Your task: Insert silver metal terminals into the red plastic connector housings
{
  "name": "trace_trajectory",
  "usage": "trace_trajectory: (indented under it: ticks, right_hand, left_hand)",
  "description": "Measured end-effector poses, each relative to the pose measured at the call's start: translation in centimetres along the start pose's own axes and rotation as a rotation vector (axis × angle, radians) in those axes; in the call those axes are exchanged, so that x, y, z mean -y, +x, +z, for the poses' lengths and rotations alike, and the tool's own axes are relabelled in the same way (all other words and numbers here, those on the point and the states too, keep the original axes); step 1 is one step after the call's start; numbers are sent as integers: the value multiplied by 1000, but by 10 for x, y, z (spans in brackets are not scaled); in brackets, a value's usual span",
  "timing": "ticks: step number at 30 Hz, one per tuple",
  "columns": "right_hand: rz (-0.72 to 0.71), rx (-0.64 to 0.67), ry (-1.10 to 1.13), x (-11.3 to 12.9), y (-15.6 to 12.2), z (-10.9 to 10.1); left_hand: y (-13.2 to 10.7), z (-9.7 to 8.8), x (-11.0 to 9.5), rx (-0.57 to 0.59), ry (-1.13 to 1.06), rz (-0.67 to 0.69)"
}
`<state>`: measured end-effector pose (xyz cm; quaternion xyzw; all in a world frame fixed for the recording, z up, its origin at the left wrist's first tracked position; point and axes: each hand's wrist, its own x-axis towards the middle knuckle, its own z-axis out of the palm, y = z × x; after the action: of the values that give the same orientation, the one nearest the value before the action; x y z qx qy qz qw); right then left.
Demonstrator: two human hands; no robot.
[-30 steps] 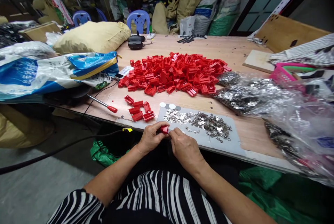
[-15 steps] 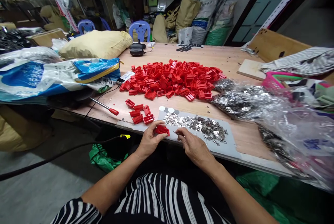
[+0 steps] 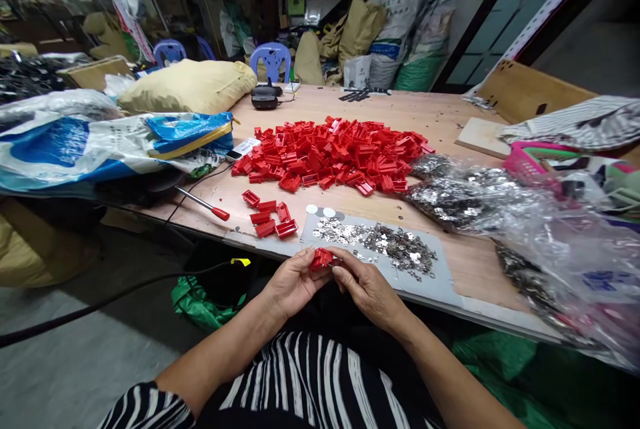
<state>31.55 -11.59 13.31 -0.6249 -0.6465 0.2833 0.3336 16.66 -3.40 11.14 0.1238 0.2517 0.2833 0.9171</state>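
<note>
Just off the table's front edge, my left hand (image 3: 296, 282) is closed on a small red plastic part (image 3: 321, 258), holding it by its left side. My right hand (image 3: 361, 280) meets it from the right, thumb and forefinger pinched at the part's edge. What the right fingers hold is mostly hidden; a small dark bit shows at their tips. Small flat metal pieces (image 3: 403, 247) lie in a shiny spread on a grey mat (image 3: 443, 274) beyond the right hand. Several red parts (image 3: 267, 217) lie beyond the left hand, and a big heap of them (image 3: 330, 152) covers the table's middle.
Clear plastic bags of metal pieces (image 3: 465, 192) lie at the right, beside a pink basket (image 3: 530, 159). Left are a red-handled tool (image 3: 210, 208), a blue-and-white sack (image 3: 100, 149) and a stuffed beige sack (image 3: 190, 84). A black cable (image 3: 125, 296) hangs at the lower left.
My hands have come together. The red part has moved slightly right and turned in my left hand, and my right fingertips, apart from it before, now touch it.
</note>
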Motion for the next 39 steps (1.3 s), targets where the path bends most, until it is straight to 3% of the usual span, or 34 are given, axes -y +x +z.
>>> trace_trajectory:
  ticks: [7,11,13,18,21,25,30,39]
  right_hand:
    - [-28,-119,-37,-7,2,5]
    - [-11,-123,-2,-11,6,6]
    - [24,-97,-35,-12,9,2]
    - [120,-116,-208,-25,22,-19]
    - [174,-165,-380,-39,36,-35]
    - [265,-213,-556,-55,57,-55]
    - [345,-232,-671,-73,85,-74]
    - [300,-159,-569,-93,117,-83]
  left_hand:
    - [1,0,7,1,-33,16]
    - [3,-3,8,37,149,96]
    - [4,-7,3,8,439,282]
    - [13,-29,-18,-152,1445,1050]
    - [23,-42,-30,-242,1757,1264]
    - [32,-51,-40,-348,1929,1320]
    - [38,-50,-43,-467,2033,1269]
    - [32,-49,-39,-408,2062,1261]
